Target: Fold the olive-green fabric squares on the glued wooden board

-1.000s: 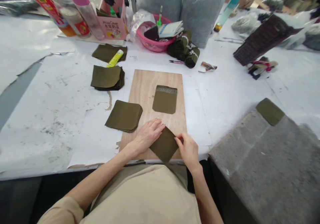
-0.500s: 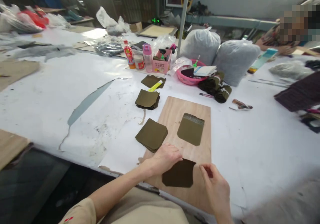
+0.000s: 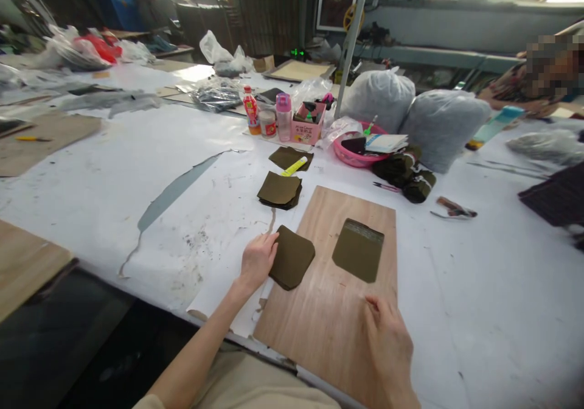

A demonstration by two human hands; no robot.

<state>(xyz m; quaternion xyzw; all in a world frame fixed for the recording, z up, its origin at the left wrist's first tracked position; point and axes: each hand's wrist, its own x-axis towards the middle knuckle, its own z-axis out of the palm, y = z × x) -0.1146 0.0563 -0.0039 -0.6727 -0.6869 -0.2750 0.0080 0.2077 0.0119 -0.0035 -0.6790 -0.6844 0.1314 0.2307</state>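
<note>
My left hand (image 3: 259, 258) is at the left edge of a small stack of olive fabric pieces (image 3: 292, 258), its fingers pressed together on the edge of the top piece. The stack lies partly over the left side of a plywood board (image 3: 314, 324). On the board's upper part rests another olive piece (image 3: 358, 252) with a greyish strip along its far edge. My right hand (image 3: 387, 333) hovers over or rests on the board's right side, below that piece. Its fingers are curled in, and nothing shows between them.
Beyond the near stack are another fabric stack (image 3: 279, 190) and a flat piece (image 3: 289, 158) with a yellow tube (image 3: 295, 166). Further back stand a bottle (image 3: 250, 111), a pink box (image 3: 308, 128), a pink basket (image 3: 344, 155) and filled bags (image 3: 442, 126). Snips (image 3: 454, 208) lie right.
The dark piece between my hands is gone from the board's front. My left hand has moved up and left to the near stack; my right hand stays near the board's right side. The view has shifted.
</note>
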